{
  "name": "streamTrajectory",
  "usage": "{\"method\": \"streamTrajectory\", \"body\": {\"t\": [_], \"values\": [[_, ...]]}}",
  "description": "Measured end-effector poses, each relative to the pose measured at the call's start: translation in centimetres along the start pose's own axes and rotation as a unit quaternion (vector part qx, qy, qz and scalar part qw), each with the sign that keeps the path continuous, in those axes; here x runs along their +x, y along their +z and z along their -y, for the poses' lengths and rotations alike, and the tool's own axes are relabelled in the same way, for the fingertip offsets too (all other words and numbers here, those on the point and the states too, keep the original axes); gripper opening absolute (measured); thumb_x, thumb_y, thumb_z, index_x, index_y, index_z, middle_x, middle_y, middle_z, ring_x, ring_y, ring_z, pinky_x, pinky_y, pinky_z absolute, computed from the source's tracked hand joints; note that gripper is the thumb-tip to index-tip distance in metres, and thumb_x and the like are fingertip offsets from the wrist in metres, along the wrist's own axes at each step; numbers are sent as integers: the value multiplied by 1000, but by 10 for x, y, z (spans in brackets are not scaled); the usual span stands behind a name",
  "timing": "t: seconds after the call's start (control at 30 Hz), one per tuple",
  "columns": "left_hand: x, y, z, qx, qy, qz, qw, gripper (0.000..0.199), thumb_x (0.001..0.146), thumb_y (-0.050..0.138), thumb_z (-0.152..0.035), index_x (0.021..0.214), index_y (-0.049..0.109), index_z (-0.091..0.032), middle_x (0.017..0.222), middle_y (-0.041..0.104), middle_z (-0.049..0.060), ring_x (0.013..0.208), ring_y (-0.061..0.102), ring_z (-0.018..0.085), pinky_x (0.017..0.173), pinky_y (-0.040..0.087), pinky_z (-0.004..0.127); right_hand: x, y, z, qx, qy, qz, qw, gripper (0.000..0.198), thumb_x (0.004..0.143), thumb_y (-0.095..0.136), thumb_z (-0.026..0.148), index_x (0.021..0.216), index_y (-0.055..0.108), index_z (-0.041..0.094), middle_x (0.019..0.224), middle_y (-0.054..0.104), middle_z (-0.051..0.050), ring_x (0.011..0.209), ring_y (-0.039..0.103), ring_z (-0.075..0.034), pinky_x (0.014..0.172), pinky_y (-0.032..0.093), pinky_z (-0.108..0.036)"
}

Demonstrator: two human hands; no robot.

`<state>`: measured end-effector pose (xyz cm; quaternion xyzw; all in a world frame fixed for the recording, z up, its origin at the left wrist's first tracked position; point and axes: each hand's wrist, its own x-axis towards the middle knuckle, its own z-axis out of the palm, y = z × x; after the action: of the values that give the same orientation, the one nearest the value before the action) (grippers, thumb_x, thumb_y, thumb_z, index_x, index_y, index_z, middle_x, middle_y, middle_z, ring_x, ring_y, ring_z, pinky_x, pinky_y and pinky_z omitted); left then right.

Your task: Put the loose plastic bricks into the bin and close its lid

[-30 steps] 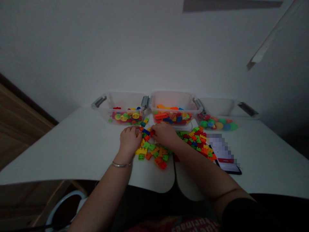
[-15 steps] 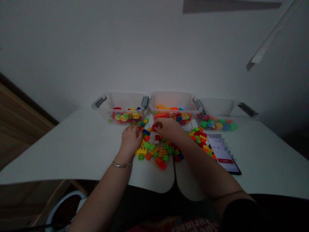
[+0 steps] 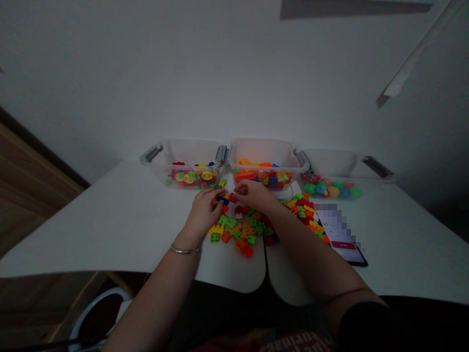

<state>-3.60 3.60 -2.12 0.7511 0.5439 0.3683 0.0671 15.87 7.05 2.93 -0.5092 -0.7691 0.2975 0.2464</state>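
My left hand (image 3: 203,209) is at the left edge of a loose pile of toy building bricks (image 3: 234,227). Its thumb and fingers close around a blue brick (image 3: 222,200). My right hand (image 3: 255,195) reaches in from the right, close to the left one. Between its fingertips is a red brick (image 3: 232,198), beside the blue one. The two bricks look very near each other; whether they touch cannot be made out. Bricks under my right wrist and forearm are partly hidden.
Behind the pile stand three clear bins: a left bin (image 3: 157,168) and a middle bin (image 3: 234,161) with mixed coloured pieces, and a right bin (image 3: 366,178) with round pieces. More bricks (image 3: 302,210) lie right of my forearm, beside a phone (image 3: 344,239). A seam splits the white table (image 3: 120,225).
My left hand has shifted slightly right and its fingers have come around the blue brick. The red brick in my right fingertips is slightly lower.
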Motion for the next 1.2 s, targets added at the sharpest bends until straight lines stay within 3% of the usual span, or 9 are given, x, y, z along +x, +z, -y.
{"method": "streamTrajectory", "body": {"t": [0.17, 0.27, 0.43, 0.67, 0.83, 1.2], "values": [[-1, -1, -4, -39, 31, -8, 999, 35, 85, 65, -27, 120, 69, -19, 119, 72, 12, 113, 65, 28, 103, 50, 48, 5, 1, 4, 241, 69, 50, 967, 12, 86, 67, 12, 80, 59, 19, 76, 71, 1, 70, 68, -11, 65, 52, -22], [0, -2, -6, -41, 28, -16, 999, 31, 85, 66, -24, 116, 70, -20, 113, 74, 10, 107, 67, 27, 99, 52, 47, 4, -1, 12, 289, 105, 74, 949, 17, 88, 63, 9, 75, 58, 19, 65, 66, 4, 60, 63, -9, 59, 50, -20], [1, -5, -10, -38, 17, -22, 999, 26, 85, 66, -23, 111, 71, -21, 106, 76, 8, 100, 69, 25, 94, 54, 44, 3, 0, 13, 295, 107, 75, 946, 19, 90, 60, 10, 74, 58, 20, 64, 66, 3, 58, 61, -8, 58, 52, -20], [0, -5, -12, -34, 14, -42, 998, 26, 83, 68, -22, 109, 71, -21, 106, 76, 8, 101, 69, 25, 94, 54, 42, 5, 9, 1, 251, 26, 60, 966, 14, 83, 74, 16, 85, 60, 19, 79, 73, 0, 70, 68, -11, 64, 53, -22], [0, -6, -14, -50, 10, -45, 998, 25, 83, 67, -23, 108, 71, -21, 106, 75, 8, 102, 68, 25, 96, 53, 44, 4, 6, 4, 272, 37, 74, 959, 10, 87, 68, 15, 85, 59, 19, 82, 75, -1, 76, 71, -13, 72, 56, -25], [1, -2, -12, -98, -62, -69, 991, 20, 78, 69, -20, 98, 69, -20, 100, 74, 5, 98, 68, 24, 92, 54, 40, 1, 13, 1, 202, -15, 37, 979, 15, 86, 70, 20, 94, 57, 19, 89, 73, -3, 84, 71, -15, 70, 54, -26]]}}
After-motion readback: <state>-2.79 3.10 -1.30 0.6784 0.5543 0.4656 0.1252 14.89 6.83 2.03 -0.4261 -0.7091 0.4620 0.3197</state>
